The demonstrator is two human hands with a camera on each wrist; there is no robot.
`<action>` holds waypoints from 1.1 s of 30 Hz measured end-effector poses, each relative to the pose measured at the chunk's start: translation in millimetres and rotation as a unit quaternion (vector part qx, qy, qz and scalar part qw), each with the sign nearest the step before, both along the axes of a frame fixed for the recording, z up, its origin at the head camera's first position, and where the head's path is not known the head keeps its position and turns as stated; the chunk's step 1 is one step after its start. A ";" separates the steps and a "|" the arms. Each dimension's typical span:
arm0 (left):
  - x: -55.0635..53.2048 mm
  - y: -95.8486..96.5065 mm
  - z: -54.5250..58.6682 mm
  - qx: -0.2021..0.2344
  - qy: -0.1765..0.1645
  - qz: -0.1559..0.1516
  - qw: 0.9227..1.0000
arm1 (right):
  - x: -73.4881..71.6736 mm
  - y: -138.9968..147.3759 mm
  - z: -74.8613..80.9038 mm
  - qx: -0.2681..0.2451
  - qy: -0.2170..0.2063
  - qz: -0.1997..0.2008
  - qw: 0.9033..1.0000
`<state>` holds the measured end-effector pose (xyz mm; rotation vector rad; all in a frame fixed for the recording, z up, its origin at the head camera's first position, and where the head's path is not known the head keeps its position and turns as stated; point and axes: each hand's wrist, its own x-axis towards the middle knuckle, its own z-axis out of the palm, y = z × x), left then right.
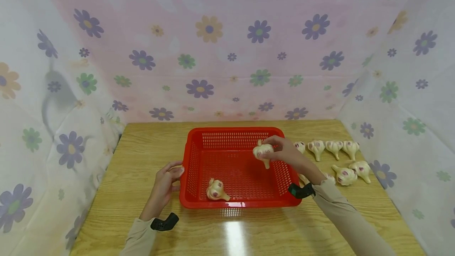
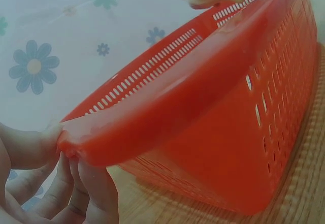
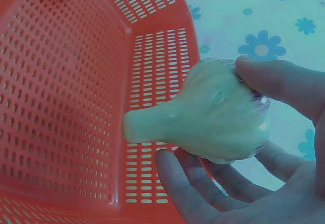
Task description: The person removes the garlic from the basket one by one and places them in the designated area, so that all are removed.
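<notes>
My left hand (image 1: 166,183) grips the left rim of a red plastic basket (image 1: 232,206), thumb on top and fingers below, as the left wrist view also shows. Over the basket's right half, my right hand (image 1: 286,154) holds a garlic bulb (image 1: 263,151) between thumb and fingers, its stem pointing down. In the right wrist view this garlic bulb (image 3: 218,112) is pale with purple streaks, and the fingers curve beneath it. Another garlic bulb (image 1: 216,190) lies inside the basket at the front left.
Several more garlic bulbs (image 1: 334,148) lie on the wooden table (image 1: 149,145) right of the basket, some partly hidden behind my right arm. Flower-patterned cloth (image 1: 227,102) encloses the table at the back and both sides.
</notes>
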<state>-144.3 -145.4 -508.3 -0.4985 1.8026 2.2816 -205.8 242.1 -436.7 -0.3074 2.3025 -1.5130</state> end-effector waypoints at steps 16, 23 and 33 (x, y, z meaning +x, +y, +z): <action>0.5 0.6 0.8 -0.001 -0.001 0.001 1.000 | 3.6 12.4 -6.3 -0.011 0.010 -0.005 1.000; 0.6 -0.2 2.3 -0.001 0.001 -0.002 1.000 | 3.7 25.3 -0.6 -0.023 0.008 -0.022 0.999; -0.3 -0.1 1.9 -0.003 0.000 -0.005 1.000 | 2.4 45.1 8.4 -0.037 0.008 -0.035 0.999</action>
